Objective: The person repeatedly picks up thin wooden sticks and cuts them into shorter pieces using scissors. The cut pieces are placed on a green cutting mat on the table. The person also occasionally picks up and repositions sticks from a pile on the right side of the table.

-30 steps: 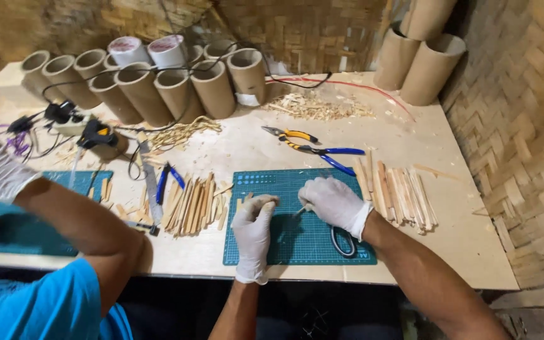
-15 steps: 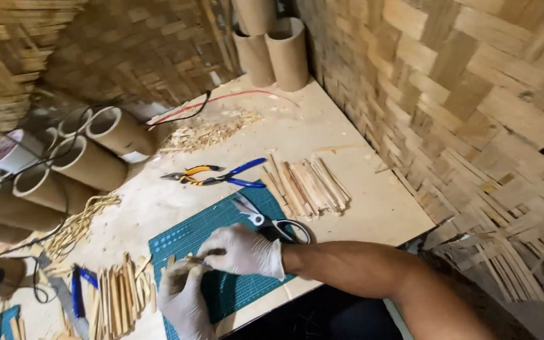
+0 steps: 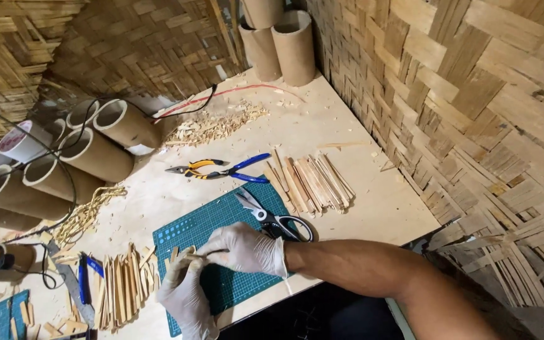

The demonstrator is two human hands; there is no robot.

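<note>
At the near edge of the bench: we have both gloved hands over the green cutting mat [image 3: 221,220].
Left hand [image 3: 187,296]: our fingers are curled shut around a thin bamboo strip [image 3: 181,255], with the thumb on top; this hand sits just below and left of the right one.
Right hand [image 3: 247,249]: our fingers come together in a pinch on the upper end of the same strip, fingertips touching those of the left hand.
Bamboo strip: it lies between our two hands, low over the mat; most of it is hidden by the gloves.
Just beyond the right hand: scissors [image 3: 272,217] with black handles lie on the mat, handles near our right wrist, blades pointing away.
Further beyond the right hand: pliers [image 3: 218,170], one pair with yellow grips and one with blue, lie on the bare tabletop [image 3: 347,126].
Right of and beyond the right hand: a bundle of cut slats [image 3: 310,182] lies side by side, well apart from our fingers.
Left of the left hand: a second pile of slats [image 3: 121,286] lies fanned out just beside the mat, with a blue-handled tool [image 3: 86,277] at its far side.
Far beyond the left hand: cardboard tubes [image 3: 89,154] lie stacked on their sides, and shavings [image 3: 212,126] are scattered past them.
</note>
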